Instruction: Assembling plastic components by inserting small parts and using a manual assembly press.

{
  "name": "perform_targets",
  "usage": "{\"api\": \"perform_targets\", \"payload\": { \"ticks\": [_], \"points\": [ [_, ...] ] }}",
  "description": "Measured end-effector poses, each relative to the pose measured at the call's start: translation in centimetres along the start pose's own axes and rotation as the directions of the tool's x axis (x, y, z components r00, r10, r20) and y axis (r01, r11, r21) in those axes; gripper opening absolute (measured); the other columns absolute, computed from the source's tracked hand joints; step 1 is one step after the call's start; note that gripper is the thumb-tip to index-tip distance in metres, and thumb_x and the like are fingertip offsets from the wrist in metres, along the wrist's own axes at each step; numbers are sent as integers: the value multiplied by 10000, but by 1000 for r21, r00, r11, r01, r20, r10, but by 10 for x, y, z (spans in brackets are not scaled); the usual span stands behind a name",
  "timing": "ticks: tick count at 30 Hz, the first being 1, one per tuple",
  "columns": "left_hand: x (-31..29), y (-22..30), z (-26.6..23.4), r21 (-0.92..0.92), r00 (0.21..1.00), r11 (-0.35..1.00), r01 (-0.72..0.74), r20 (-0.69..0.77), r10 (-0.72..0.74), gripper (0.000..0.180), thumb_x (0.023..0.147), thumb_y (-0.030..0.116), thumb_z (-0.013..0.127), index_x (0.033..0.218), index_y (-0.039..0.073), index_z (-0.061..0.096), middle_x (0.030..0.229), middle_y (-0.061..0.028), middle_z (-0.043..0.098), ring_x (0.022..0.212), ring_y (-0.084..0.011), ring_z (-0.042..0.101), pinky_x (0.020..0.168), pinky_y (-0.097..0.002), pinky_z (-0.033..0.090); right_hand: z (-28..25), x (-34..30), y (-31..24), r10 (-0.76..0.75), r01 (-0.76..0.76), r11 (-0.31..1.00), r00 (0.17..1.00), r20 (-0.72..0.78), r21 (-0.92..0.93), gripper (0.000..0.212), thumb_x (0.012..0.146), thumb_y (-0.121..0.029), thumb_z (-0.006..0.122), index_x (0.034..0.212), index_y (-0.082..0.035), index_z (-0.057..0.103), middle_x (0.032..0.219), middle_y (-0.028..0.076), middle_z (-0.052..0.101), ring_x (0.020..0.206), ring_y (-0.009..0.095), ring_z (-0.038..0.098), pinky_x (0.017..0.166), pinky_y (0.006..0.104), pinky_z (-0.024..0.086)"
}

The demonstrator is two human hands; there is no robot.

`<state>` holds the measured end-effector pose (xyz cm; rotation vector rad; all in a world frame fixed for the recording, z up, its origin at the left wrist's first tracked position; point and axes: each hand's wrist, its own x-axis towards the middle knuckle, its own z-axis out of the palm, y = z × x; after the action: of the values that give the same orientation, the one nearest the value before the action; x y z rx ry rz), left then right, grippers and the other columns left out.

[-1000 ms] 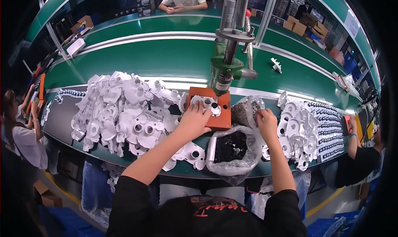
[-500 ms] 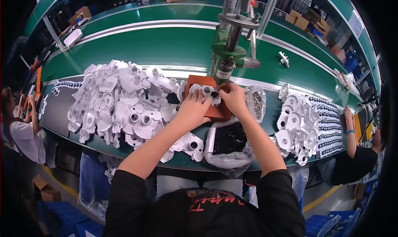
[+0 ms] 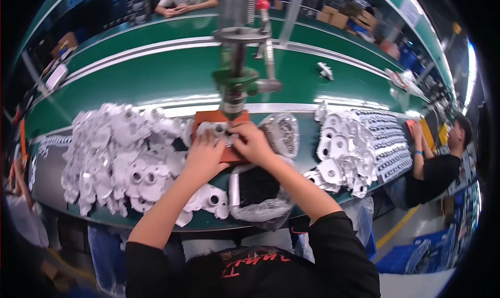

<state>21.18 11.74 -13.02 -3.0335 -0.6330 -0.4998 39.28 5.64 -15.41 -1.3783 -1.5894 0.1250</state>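
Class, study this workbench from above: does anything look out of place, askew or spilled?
One thing stands out: a lone white part lies by itself on the green belt, far from the heaped white castings and the stacked ones. Both hands, left hand and right hand, press a casting on the orange plate; nothing looks spilled.

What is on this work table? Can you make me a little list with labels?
left hand: rests on a white part on the orange plate
right hand: touches the same part
above the plate: green press
left of the hands: heap of white parts
right of the hands: stacked white parts
near edge: clear bag of small dark pieces
behind: green conveyor belt
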Motion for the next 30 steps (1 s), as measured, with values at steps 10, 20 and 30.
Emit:
{"api": "perform_targets", "payload": {
  "ticks": [10, 20, 30],
  "points": [
    [4, 4, -6, -11, 1000, 1000, 1, 31, 0, 682, 616, 350, 800, 1118, 8, 490, 1250, -312, 465, 1198, -413, 451, 1017, -465, 357, -37, -16, -17, 43, -58, 987, 994, -97, -153, 263, 807, -30, 553, 1064, 7, 594, 1088, 182, 605, 1019, 316, 568, 920, 394, 435],
    [7, 2, 1, -5, 1000, 1000, -15, -2, 15, 663, 631, 357, 780, 1118, 11, 492, 1207, -298, 493, 1160, -419, 480, 1002, -465, 379, -132, 215, -40, 656, -338, 553, 740, -148, 761, 363, 885, -350, 573, 1068, -44, 503, 847, 67, 537, 757, 149, 565, 667, 311, 496],
    [-3, -13, 3, 40, 998, 999, -24, -52, 27, 653, 596, 379, 801, 1021, -5, 487, 1175, -341, 524, 1112, -436, 527, 962, -458, 412, -127, 37, -132, -183, 322, 934, 802, 569, -153, 293, 833, -236, 546, 586, -80, 525, 554, 7, 438, 515, 211, 417, 653, 417, 457]
  ]
}}
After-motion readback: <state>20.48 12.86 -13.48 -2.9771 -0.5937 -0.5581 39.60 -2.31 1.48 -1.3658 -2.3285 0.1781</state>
